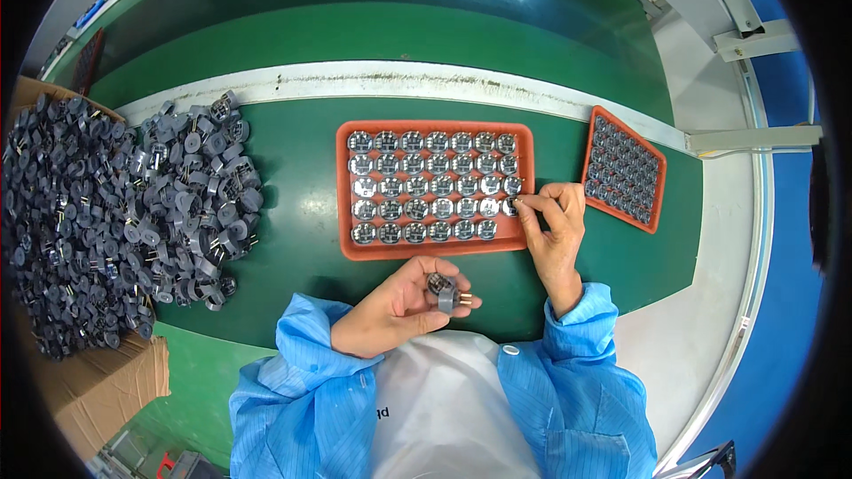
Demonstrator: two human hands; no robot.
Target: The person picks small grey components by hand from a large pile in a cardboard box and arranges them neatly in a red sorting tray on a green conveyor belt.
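Note:
Palm up in front of the tray, my left hand (399, 305) is closed around a few dark grey round plug-like parts (445, 294); brass pins stick out of them toward the right. My right hand (557, 232) reaches over the right rim of an orange-red tray (435, 253). Its thumb and forefinger pinch a round electronic part (510, 206) at the right end of a row. Rows of the same round parts, with shiny circuit faces upward, fill most of the tray. The front row stops short of the right side.
A big heap of grey round parts (191, 204) lies on the green table (297, 151) at the left, running into an open cardboard box (120, 386). A second filled orange-red tray (652, 217) sits at the right. Behind runs a white ledge (382, 78).

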